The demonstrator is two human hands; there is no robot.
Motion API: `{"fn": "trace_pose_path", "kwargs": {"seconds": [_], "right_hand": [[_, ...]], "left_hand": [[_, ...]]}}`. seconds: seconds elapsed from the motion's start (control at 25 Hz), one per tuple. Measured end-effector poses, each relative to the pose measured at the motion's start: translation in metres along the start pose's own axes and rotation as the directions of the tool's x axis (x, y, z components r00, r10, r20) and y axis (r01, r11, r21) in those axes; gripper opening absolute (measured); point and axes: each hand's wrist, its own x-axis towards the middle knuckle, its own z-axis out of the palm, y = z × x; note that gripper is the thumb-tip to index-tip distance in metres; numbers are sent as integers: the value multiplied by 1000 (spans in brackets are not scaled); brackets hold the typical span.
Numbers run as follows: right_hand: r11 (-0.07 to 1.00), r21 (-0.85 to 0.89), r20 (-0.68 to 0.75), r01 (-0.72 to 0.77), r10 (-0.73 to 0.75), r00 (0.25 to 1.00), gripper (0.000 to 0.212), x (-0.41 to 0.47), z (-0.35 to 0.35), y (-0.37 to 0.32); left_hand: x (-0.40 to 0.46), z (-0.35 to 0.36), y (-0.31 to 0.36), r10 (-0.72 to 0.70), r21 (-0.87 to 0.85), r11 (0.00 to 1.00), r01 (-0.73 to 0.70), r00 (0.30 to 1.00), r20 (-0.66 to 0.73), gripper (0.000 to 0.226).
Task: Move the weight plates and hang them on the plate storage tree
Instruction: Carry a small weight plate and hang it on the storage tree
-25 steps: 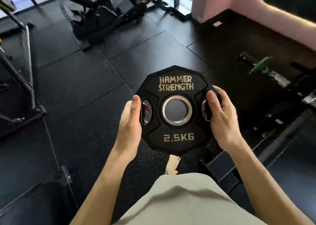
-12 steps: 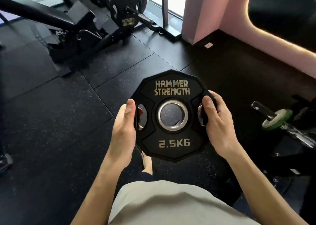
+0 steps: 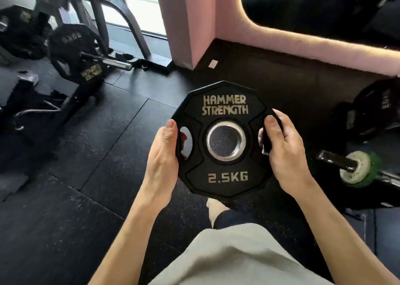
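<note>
I hold a black 2.5 kg weight plate [image 3: 224, 172] flat in front of me, its gold lettering facing up. My left hand [image 3: 163, 155] grips its left edge, thumb on top and fingers through the left grip slot. Opposite, my right hand [image 3: 281, 146] grips the right edge the same way. At the upper left a plate storage tree [image 3: 95, 23] with a chrome peg [image 3: 112, 63] carries a larger black plate [image 3: 75, 55]. Another black plate [image 3: 21, 33] hangs further left, blurred.
A pink wall corner [image 3: 186, 25] stands ahead. A barbell end with a small green plate [image 3: 357, 170] lies on the floor at the right, with a big black plate [image 3: 376, 109] behind it. Black rubber floor tiles [image 3: 75, 155] lie between me and the tree. My foot [image 3: 214, 207] shows below the plate.
The view has swung and moved forward toward the plate tree and pink wall, which now look closer. Both hands keep the same grip on the 2.5 kg plate.
</note>
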Motion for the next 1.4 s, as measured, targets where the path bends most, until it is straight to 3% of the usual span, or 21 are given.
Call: {"fn": "trace_pose_path", "kwargs": {"seconds": [0.24, 0.52, 0.72, 0.8, 0.88, 0.96, 1.08, 1.16, 1.24, 1.36, 1.4], "right_hand": [[999, 10, -72, 42, -41, 997, 17, 186, 18, -6], [1000, -2, -145, 31, -31, 989, 26, 384, 15, -34], [994, 81, -223, 70, -51, 973, 21, 514, 10, -35], [994, 67, -297, 91, -67, 952, 23, 573, 8, -37], [994, 45, -398, 99, -73, 914, 25, 623, 3, -42], [991, 33, -492, 129, -96, 865, 23, 666, -7, -52], [992, 26, -627, 122, -79, 775, 23, 708, -30, -65], [991, -8, -716, 136, -100, 691, 21, 731, -54, -71], [986, -45, -801, 158, -130, 584, 21, 749, -84, -75], [979, -91, -876, 184, -167, 452, 22, 766, -127, -86], [975, -92, -899, 200, -168, 405, 22, 770, -141, -91]], "left_hand": [[200, 43, 29, -30, -11, 999, 31, 994, 103, 36], [399, 104, 68, -20, -45, 999, 26, 991, 129, 34], [546, 149, 82, -6, -44, 999, 18, 966, 260, 49], [612, 172, 96, 6, -11, 1000, -3, 941, 337, 53], [672, 200, 112, -2, 18, 1000, -7, 908, 420, 42], [726, 234, 128, 19, -4, 1000, -20, 870, 492, 29], [786, 288, 143, -10, 12, 1000, 4, 826, 563, 29], [827, 337, 145, 33, 5, 999, -47, 753, 657, 34], [854, 393, 148, -42, 24, 999, 38, 630, 776, 47], [869, 472, 156, -32, 26, 999, 21, 427, 903, 45], [872, 500, 160, -34, 25, 999, 26, 390, 920, 41]]}}
